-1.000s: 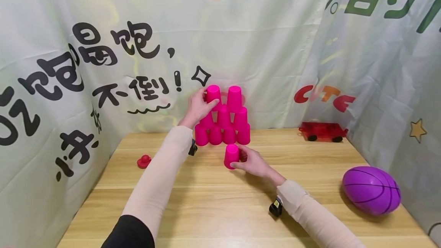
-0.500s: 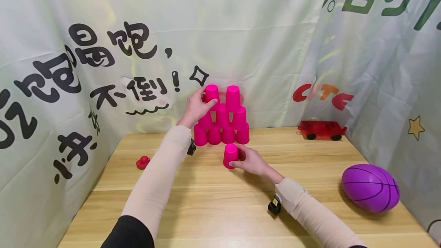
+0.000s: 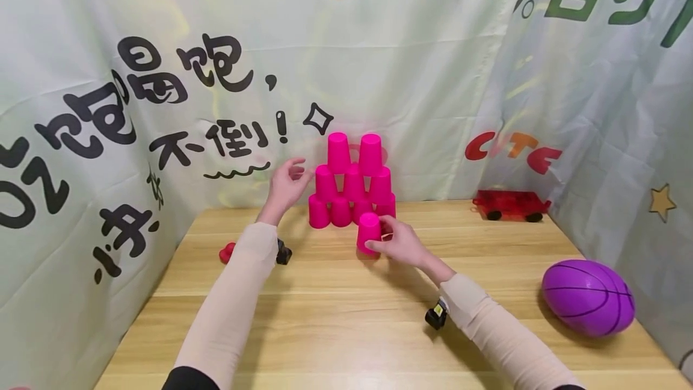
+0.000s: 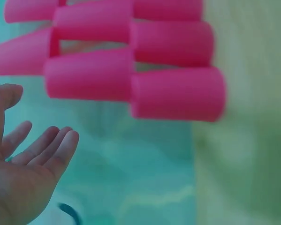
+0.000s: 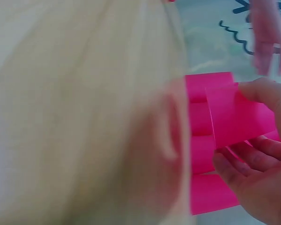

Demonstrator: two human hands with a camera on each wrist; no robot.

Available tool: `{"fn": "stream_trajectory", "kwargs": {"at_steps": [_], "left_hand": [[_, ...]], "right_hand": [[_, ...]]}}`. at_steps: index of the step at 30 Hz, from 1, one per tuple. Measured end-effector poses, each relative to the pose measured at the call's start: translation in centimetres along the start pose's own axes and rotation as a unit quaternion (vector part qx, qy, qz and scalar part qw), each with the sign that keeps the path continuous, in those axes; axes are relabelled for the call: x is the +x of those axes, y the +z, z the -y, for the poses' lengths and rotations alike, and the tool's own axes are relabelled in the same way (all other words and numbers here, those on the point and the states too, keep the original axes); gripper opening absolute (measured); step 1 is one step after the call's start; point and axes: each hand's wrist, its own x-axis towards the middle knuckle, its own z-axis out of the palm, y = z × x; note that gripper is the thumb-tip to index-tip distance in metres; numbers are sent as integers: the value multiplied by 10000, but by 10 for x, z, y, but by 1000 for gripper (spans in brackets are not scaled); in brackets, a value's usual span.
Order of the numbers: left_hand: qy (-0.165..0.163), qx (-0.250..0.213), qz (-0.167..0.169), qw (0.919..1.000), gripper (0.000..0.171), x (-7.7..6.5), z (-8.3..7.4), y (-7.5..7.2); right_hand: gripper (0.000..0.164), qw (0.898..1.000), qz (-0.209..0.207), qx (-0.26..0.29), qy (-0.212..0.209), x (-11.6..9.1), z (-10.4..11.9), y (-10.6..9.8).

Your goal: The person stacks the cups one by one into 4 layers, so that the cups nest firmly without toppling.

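Note:
Pink cups stand upside down in a stacked pyramid (image 3: 354,184) at the back of the table, with two cups in the top row, three in the middle row and several at the bottom. My left hand (image 3: 287,184) is just left of the stack, apart from it, fingers relaxed and holding nothing; the left wrist view shows its loose fingers beside the tiers. In front of the pyramid my right hand (image 3: 403,242) grips another upside-down pink cup (image 3: 368,235) between thumb and fingers. That cup hides part of the bottom row and looks slightly raised off the table.
A purple ball (image 3: 588,298) lies at the right of the wooden table (image 3: 335,330). At the back right is a red toy cart (image 3: 511,205). A small red object (image 3: 226,253) sits partly behind the left forearm. A printed curtain (image 3: 411,77) hangs close behind the pyramid.
My left hand has let go of the upper left cup and moved left and down from it. The right hand has moved its cup up and toward the pyramid.

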Motion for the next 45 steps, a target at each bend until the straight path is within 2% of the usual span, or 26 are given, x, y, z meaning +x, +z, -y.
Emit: {"fn": "stream_trajectory", "kwargs": {"at_steps": [6, 12, 21, 33, 45], "left_hand": [[-235, 162, 143, 9995, 45, -16, 34, 4], [-346, 366, 365, 9981, 45, -25, 52, 10], [-498, 245, 370, 9978, 47, -32, 58, 19], [-539, 376, 178, 9977, 47, -36, 63, 28], [-664, 494, 152, 9965, 46, -36, 62, 29]], "right_hand": [[56, 9996, -165, -130, -165, 7, 18, -15], [59, 9996, -126, -123, -212, 12, 41, -28], [60, 9985, -210, 192, -470, 27, 74, -47], [54, 9930, -695, 592, -754, 56, 128, -81], [54, 9909, -1118, 310, -684, 91, 148, -101]]}}
